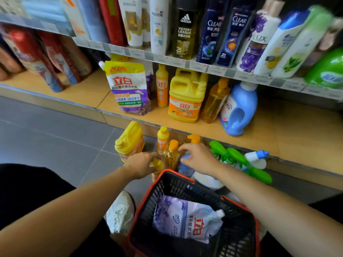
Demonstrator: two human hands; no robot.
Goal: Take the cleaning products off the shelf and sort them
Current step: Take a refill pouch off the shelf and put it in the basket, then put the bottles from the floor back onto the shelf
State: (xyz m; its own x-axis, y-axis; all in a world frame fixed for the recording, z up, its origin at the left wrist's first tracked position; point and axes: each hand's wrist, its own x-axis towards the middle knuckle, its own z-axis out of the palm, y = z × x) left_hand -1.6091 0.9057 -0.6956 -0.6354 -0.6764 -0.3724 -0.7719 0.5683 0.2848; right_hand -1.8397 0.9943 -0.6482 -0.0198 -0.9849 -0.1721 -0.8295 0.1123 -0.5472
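Several cleaning products stand on the grey floor below the shelf: a yellow jug (130, 140), a slim yellow-capped bottle (163, 140), an amber pump bottle (171, 154) and green spray bottles (229, 153). My left hand (142, 164) curls over a small yellow-capped bottle (157, 165) beside the basket. My right hand (199, 157) pinches the blue cap of a blue bottle (184, 168). On the low wooden shelf (278, 130) stand a purple refill pouch (128, 89), a slim orange bottle (162, 86), a yellow jug (186, 95), an amber pump bottle (215, 102) and a blue detergent jug (239, 108).
A black basket with a red rim (167, 172) sits on the floor between my arms and holds a white and purple pouch (185, 219). A white shoe (120, 212) is at its left. Shampoo bottles (185, 28) fill the upper shelf. A white spray bottle (257, 156) lies at the right.
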